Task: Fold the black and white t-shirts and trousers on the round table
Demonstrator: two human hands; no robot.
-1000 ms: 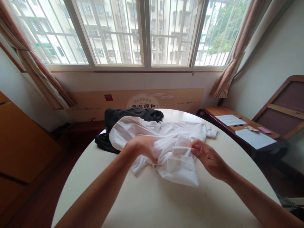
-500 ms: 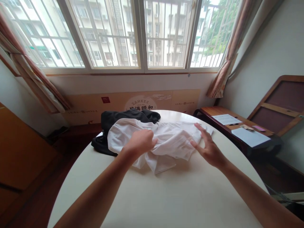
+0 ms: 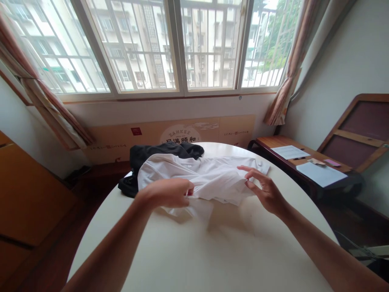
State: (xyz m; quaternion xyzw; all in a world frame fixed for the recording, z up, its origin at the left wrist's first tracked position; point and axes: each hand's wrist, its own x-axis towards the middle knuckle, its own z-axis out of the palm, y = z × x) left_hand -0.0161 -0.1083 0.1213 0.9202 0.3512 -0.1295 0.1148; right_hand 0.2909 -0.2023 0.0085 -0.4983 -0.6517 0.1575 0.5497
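White shirt (image 3: 209, 178) is laid bunched across the far half of a round table (image 3: 188, 251), with a dark garment (image 3: 158, 153) left partly beneath and behind it. Its near edge is held by both hands. Cloth is pinched there by the left hand (image 3: 164, 192), the fingers curled over and pressed inward, though the thumb is hidden. The right hand (image 3: 266, 190) is kept half open, with the fingers (image 3: 252, 170) loosely spread and their tips set at the shirt's right side; whether cloth is gripped there cannot be told. The step in hand is judged to be a sorting of the folds along that edge, since no flat lay has been reached. A firm hold by the right hand on the loose cloth is judged to be called for, so that the bunched part can be drawn apart. A desk (image 3: 273, 142) with papers (image 3: 320, 175) is placed to the right, below a window (image 3: 209, 44)
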